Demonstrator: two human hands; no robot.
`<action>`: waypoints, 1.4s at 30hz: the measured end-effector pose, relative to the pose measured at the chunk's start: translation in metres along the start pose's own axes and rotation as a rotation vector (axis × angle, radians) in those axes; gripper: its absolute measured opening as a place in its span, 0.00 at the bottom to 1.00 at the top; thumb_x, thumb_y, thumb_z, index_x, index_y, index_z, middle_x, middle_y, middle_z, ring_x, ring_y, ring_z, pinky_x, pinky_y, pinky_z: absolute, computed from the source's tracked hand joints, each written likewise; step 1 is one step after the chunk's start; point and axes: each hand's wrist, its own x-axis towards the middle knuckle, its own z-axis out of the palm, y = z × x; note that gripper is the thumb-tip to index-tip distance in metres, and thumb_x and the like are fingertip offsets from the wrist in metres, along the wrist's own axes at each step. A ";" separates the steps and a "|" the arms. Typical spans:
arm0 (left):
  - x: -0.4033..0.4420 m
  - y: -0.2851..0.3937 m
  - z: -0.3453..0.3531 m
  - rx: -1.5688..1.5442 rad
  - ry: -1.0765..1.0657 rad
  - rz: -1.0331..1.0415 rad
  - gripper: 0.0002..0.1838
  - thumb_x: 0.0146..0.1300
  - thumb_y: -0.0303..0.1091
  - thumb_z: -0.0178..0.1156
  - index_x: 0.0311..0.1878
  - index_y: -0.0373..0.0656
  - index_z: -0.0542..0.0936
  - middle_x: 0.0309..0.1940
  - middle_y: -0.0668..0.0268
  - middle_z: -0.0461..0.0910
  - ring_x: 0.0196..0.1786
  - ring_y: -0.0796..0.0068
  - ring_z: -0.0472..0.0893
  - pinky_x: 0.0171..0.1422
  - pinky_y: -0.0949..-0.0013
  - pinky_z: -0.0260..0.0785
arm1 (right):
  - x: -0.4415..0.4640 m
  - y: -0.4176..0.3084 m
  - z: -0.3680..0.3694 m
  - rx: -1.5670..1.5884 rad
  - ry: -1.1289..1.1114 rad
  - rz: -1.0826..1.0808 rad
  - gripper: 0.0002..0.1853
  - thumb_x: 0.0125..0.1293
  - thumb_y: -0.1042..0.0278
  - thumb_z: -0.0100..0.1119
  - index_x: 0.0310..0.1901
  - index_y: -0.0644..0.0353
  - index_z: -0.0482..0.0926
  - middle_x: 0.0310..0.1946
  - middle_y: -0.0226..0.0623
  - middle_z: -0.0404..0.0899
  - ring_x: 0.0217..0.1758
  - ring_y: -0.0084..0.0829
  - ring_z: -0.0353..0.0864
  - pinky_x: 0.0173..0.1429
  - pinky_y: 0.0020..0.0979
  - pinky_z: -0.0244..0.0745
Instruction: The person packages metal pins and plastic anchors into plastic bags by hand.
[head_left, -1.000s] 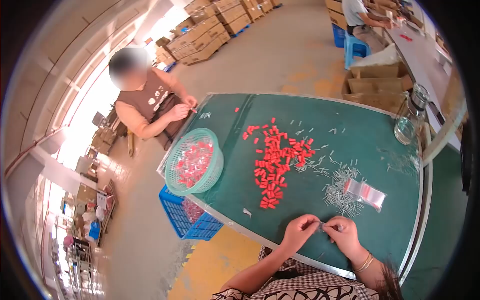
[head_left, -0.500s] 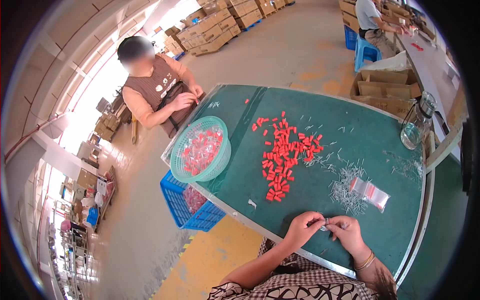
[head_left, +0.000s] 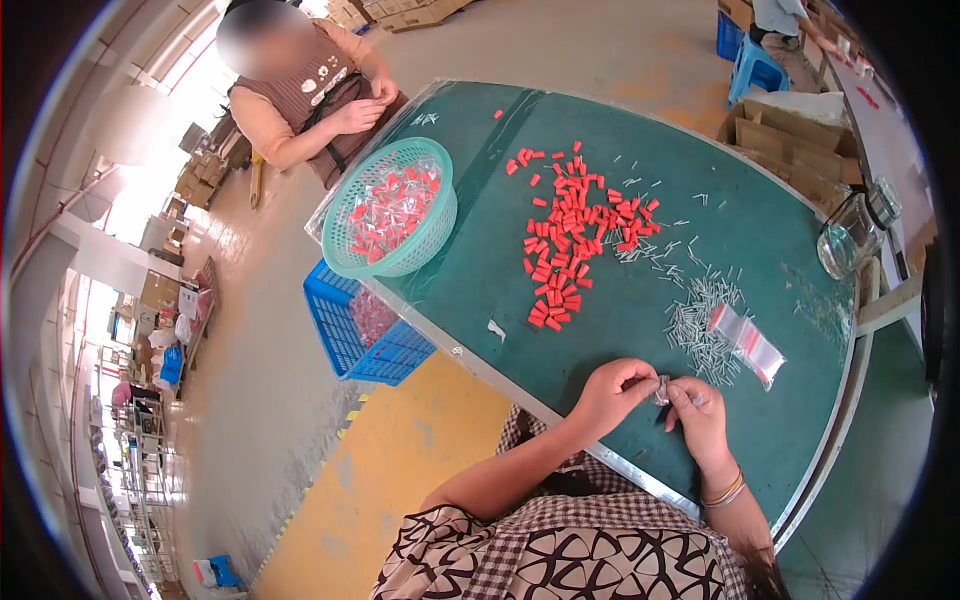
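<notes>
My left hand and my right hand meet near the front edge of the green table. Between their closed fingertips is a small clear plastic bag, gripped from both sides; its contents are too small to make out. Just beyond my right hand lies a stack of flat zip bags with red strips. Beside it spreads a heap of small metal pins. Farther left, a pile of red plastic caps covers the table's middle.
A green basket of filled bags stands at the table's left edge, above a blue crate. Across the table another person works with both hands. A glass jug stands at the right edge, near cardboard boxes.
The view has tilted downward, so the table and basket appear higher. My hands stay together at the bag, with the fingers slightly shifted.
</notes>
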 end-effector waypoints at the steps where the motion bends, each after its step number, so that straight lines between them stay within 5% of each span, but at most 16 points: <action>1: 0.000 -0.001 0.000 -0.014 0.012 -0.001 0.05 0.66 0.28 0.62 0.41 0.36 0.81 0.33 0.70 0.81 0.36 0.84 0.78 0.41 0.77 0.72 | -0.001 -0.001 -0.001 0.007 -0.007 0.012 0.06 0.70 0.74 0.60 0.37 0.66 0.82 0.31 0.32 0.81 0.21 0.18 0.75 0.25 0.19 0.69; 11: -0.002 0.001 -0.001 -0.025 0.030 -0.083 0.04 0.64 0.24 0.63 0.41 0.36 0.81 0.35 0.72 0.81 0.37 0.86 0.78 0.42 0.78 0.72 | -0.001 -0.007 -0.001 -0.012 0.018 -0.004 0.03 0.65 0.77 0.63 0.35 0.67 0.83 0.31 0.30 0.80 0.22 0.17 0.75 0.25 0.19 0.70; 14: -0.002 -0.008 0.001 -0.083 0.093 -0.083 0.06 0.61 0.22 0.65 0.41 0.37 0.81 0.35 0.69 0.82 0.38 0.79 0.80 0.44 0.74 0.73 | -0.003 -0.005 0.002 -0.027 0.070 -0.045 0.03 0.64 0.77 0.64 0.34 0.67 0.83 0.29 0.29 0.79 0.22 0.17 0.74 0.25 0.19 0.69; 17: 0.000 0.019 0.003 0.568 0.403 0.489 0.10 0.57 0.20 0.66 0.42 0.38 0.81 0.34 0.65 0.82 0.39 0.69 0.81 0.46 0.68 0.73 | -0.004 -0.005 0.008 -0.151 0.158 -0.165 0.01 0.59 0.79 0.66 0.32 0.64 0.83 0.28 0.31 0.78 0.23 0.20 0.76 0.26 0.22 0.70; 18: -0.005 0.026 0.002 0.593 0.401 0.499 0.10 0.54 0.19 0.66 0.40 0.39 0.81 0.34 0.62 0.82 0.40 0.61 0.81 0.47 0.65 0.74 | -0.003 0.000 0.009 -0.245 0.183 -0.254 0.02 0.58 0.80 0.67 0.32 0.64 0.82 0.29 0.31 0.79 0.23 0.19 0.76 0.26 0.23 0.71; 19: -0.008 0.028 0.004 0.544 0.345 0.440 0.09 0.55 0.19 0.66 0.40 0.38 0.82 0.34 0.62 0.82 0.39 0.63 0.81 0.47 0.66 0.74 | -0.002 0.001 0.010 -0.339 0.206 -0.346 0.03 0.58 0.82 0.67 0.32 0.64 0.82 0.29 0.32 0.79 0.23 0.19 0.76 0.27 0.24 0.71; 20: -0.012 0.029 0.006 0.496 0.292 0.381 0.08 0.55 0.20 0.66 0.39 0.37 0.82 0.34 0.62 0.82 0.39 0.64 0.81 0.46 0.67 0.74 | -0.002 0.001 0.010 -0.395 0.237 -0.370 0.05 0.52 0.78 0.69 0.31 0.61 0.82 0.28 0.36 0.79 0.26 0.32 0.79 0.29 0.31 0.72; 23: -0.020 0.028 0.011 0.213 0.189 0.099 0.05 0.62 0.23 0.64 0.41 0.34 0.83 0.35 0.63 0.84 0.35 0.78 0.80 0.42 0.74 0.73 | -0.002 -0.003 0.013 -0.551 0.250 -0.551 0.06 0.50 0.79 0.69 0.29 0.60 0.82 0.28 0.36 0.79 0.26 0.35 0.80 0.29 0.33 0.74; 25: -0.023 0.022 0.014 0.144 0.190 -0.049 0.05 0.62 0.24 0.64 0.41 0.35 0.83 0.34 0.61 0.83 0.35 0.74 0.81 0.42 0.72 0.72 | -0.002 -0.002 0.015 -0.607 0.246 -0.661 0.08 0.47 0.79 0.70 0.29 0.58 0.80 0.28 0.35 0.79 0.26 0.37 0.80 0.29 0.34 0.75; 42: -0.020 0.008 0.009 0.056 0.128 -0.145 0.01 0.65 0.20 0.59 0.37 0.34 0.79 0.30 0.71 0.81 0.33 0.88 0.78 0.38 0.81 0.69 | -0.007 -0.006 0.016 -0.633 0.175 -0.673 0.09 0.46 0.80 0.68 0.27 0.58 0.78 0.27 0.35 0.77 0.26 0.39 0.78 0.28 0.34 0.74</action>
